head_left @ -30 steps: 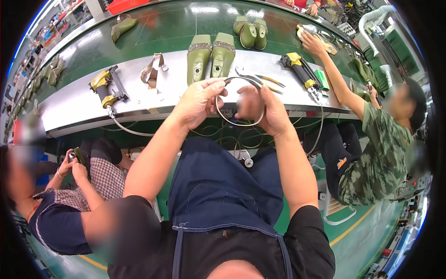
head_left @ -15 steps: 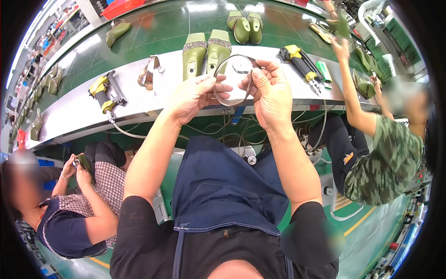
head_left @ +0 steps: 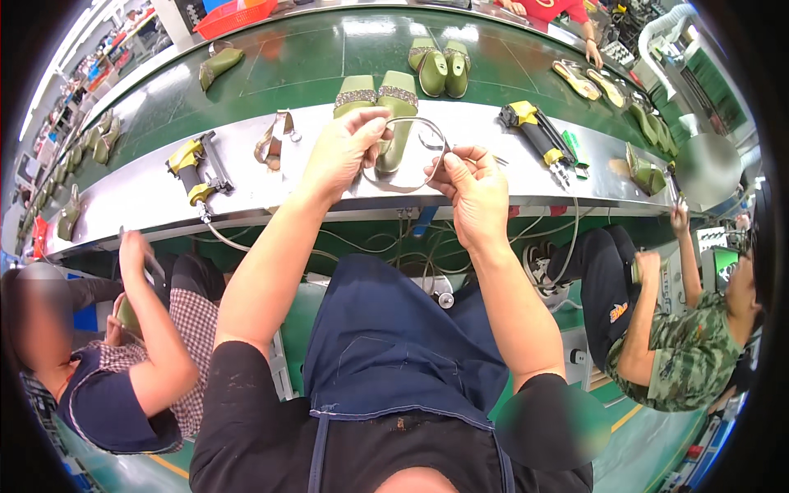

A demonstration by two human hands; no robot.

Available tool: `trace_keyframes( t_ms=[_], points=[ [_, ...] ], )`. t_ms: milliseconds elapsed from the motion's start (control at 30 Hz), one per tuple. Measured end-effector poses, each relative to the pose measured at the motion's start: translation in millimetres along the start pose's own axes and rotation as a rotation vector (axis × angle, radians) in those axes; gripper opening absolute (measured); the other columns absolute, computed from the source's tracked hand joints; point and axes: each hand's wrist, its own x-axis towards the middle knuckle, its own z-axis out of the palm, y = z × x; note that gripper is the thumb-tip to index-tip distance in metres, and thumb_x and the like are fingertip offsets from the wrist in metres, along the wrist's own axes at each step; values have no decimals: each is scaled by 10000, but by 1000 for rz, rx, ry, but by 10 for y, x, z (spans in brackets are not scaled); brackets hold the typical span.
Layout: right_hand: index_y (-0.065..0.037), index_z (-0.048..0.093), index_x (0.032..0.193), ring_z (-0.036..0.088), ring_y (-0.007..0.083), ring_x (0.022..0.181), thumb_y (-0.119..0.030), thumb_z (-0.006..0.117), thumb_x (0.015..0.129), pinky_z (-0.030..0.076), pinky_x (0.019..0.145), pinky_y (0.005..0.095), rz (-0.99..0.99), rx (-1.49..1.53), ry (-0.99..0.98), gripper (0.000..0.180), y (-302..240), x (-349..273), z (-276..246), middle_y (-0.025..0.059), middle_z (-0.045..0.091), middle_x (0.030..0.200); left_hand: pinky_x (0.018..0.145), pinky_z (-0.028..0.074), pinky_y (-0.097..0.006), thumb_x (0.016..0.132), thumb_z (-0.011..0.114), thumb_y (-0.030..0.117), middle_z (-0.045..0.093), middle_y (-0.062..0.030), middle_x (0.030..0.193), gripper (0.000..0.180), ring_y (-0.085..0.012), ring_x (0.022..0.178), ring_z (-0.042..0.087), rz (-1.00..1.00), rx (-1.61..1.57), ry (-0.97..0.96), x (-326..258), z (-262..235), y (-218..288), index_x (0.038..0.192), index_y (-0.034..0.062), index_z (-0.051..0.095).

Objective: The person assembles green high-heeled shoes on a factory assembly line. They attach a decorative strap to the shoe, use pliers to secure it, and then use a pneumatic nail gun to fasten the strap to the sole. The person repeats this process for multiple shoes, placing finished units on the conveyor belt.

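Note:
Above the bench edge a thin, shiny grey-brown strap (head_left: 443,138) curves in a loop between my two hands. My left hand (head_left: 347,154) pinches the strap on the loop's left side, thumb against fingers. On the other side my right hand (head_left: 475,195) grips it between thumb and fingertips. Just beyond my hands stands a pair of green square-toed sandals (head_left: 398,100) with glittery bands, partly hidden by my left hand. Further left on the bench lies a loose brown strap (head_left: 271,141) with a buckle.
Yellow-black air nailers lie left (head_left: 191,170) and right (head_left: 536,130), their hoses hanging off the metal bench (head_left: 329,220). A green box (head_left: 575,153) is by the right one. More green shoes (head_left: 441,67) stand on the green conveyor (head_left: 312,45). Co-workers sit on both sides.
My left hand has risen and shifted its hold on the strap; my right hand has dropped slightly. The co-worker on the right has lowered an arm from the conveyor.

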Motion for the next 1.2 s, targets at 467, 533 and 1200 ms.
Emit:
trace_keyframes(
  t_ms=[467, 533, 1200],
  points=[
    [-69, 546, 1430, 647, 140, 799, -150, 794, 914, 541, 695, 304, -368, -803, -111, 578, 136, 77, 189, 92, 649, 1000, 897, 528, -316, 1038, 640, 219, 780, -80, 981, 265, -139, 952, 687, 203, 654, -193, 596, -437, 480, 1142, 21, 784],
    [-112, 586, 1413, 657, 189, 791, -131, 790, 901, 552, 711, 347, -423, -839, -230, 552, 209, 81, 301, 101, 630, 1027, 920, 525, -328, 1034, 649, 224, 782, -74, 987, 261, -149, 968, 689, 174, 752, -239, 609, -603, 576, 1130, 26, 789],
    [199, 116, 1535, 176, 526, 1532, -107, 827, 827, 213, 1277, 491, -476, -882, -58, 1049, 1196, 420, 1193, 393, 121, 1615, 1130, 408, -356, 1078, 497, 275, 711, -137, 1300, 395, -259, 1252, 621, 243, 635, -192, 900, -881, -334, 1209, -18, 728]
  ],
)
